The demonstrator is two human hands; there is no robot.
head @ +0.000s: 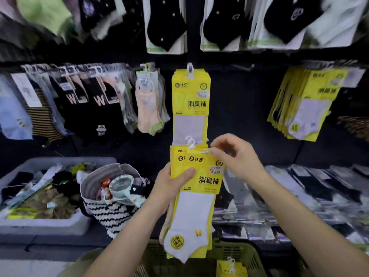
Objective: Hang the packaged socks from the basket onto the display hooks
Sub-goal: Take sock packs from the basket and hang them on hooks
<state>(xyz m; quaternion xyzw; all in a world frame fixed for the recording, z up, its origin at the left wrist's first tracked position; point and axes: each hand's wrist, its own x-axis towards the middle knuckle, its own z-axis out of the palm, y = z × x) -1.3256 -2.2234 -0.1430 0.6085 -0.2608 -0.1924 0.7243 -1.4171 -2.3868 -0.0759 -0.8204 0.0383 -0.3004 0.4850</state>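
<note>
My left hand [171,182] grips a stack of yellow sock packs [199,196] by its left edge, thumb across the front pack, which shows a white sock. My right hand [237,156] pinches the white plastic hanger [205,150] at the top of the front pack. Right behind and above, several matching yellow packs [190,100] hang on a display hook [189,68]. Below my arms sits the olive-green basket [239,254], with one more yellow pack [229,269] lying in it.
More yellow packs [307,102] hang at the right, black and pastel socks [95,100] at the left and along the top row. A grey bin of mixed socks [40,192] and a zigzag-patterned bag [111,206] sit at lower left. Flat packs [309,196] lie on the shelf at right.
</note>
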